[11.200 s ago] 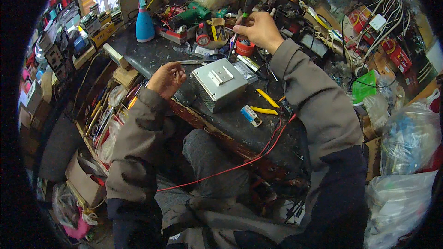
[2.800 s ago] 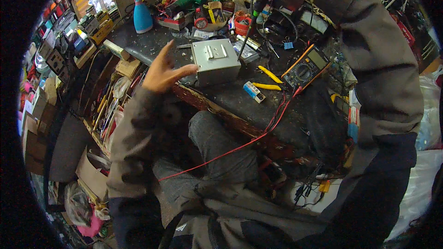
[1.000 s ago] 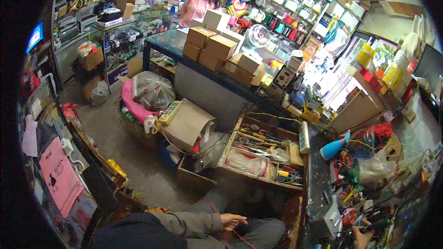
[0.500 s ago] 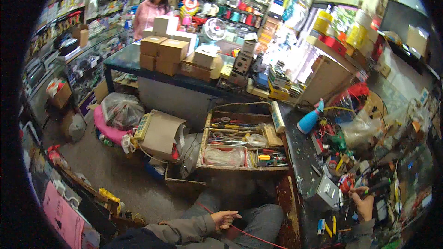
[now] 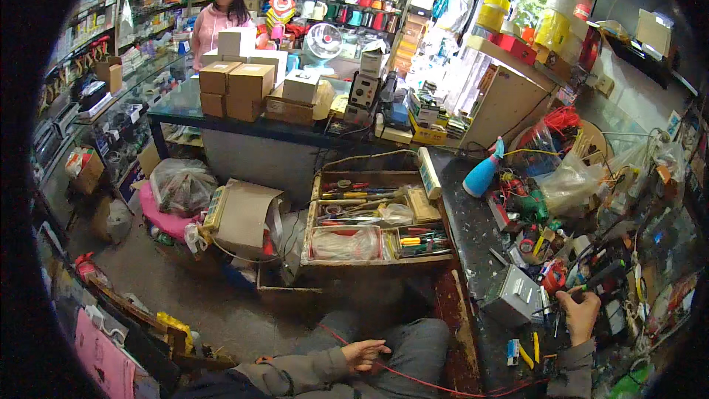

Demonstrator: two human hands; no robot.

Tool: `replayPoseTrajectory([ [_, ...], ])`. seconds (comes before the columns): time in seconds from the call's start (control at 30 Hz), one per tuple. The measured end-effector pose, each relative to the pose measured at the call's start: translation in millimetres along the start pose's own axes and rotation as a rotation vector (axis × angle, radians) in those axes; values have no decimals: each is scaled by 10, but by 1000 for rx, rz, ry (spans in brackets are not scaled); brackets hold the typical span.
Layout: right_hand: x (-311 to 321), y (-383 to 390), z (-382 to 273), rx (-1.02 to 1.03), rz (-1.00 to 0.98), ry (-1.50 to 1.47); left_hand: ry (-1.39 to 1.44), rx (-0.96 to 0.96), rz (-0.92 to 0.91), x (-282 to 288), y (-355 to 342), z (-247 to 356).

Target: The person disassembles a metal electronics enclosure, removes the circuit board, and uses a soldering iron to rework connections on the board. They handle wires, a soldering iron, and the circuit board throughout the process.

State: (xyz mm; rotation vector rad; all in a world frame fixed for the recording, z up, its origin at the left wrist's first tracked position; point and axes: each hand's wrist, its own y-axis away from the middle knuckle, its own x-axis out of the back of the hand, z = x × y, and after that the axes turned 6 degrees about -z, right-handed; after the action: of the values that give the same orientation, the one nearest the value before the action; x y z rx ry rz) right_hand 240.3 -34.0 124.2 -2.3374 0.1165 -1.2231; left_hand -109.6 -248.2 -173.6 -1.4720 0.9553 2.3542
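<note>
**Repair Paused at a Crowded Workbench**

Left of the grey metal box (image 5: 515, 294), the left hand (image 5: 367, 355) rests on the person's lap, fingers loosely curled around a thin red wire (image 5: 443, 388) that trails toward the bench. An open tool drawer (image 5: 377, 214) sits beyond it. The box lies on the dark workbench (image 5: 473, 236), its lid on, seemingly unopened. Just right of the box, the right hand (image 5: 578, 314) pinches a dark probe-like tool (image 5: 602, 278). The work appears barely begun.
</note>
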Motion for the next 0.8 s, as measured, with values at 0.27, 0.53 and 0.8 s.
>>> replayPoseTrajectory([
  [0.27,95,-40,-39,-12,-184,-311,-15,-9,-22,-51,3,-6],
  [0.53,20,-159,80,122,-281,-240,-126,-97,-11,-347,-98,114],
  [0.8,-2,-120,291,113,-290,-454,-94,149,-247,-1309,-609,263],
])
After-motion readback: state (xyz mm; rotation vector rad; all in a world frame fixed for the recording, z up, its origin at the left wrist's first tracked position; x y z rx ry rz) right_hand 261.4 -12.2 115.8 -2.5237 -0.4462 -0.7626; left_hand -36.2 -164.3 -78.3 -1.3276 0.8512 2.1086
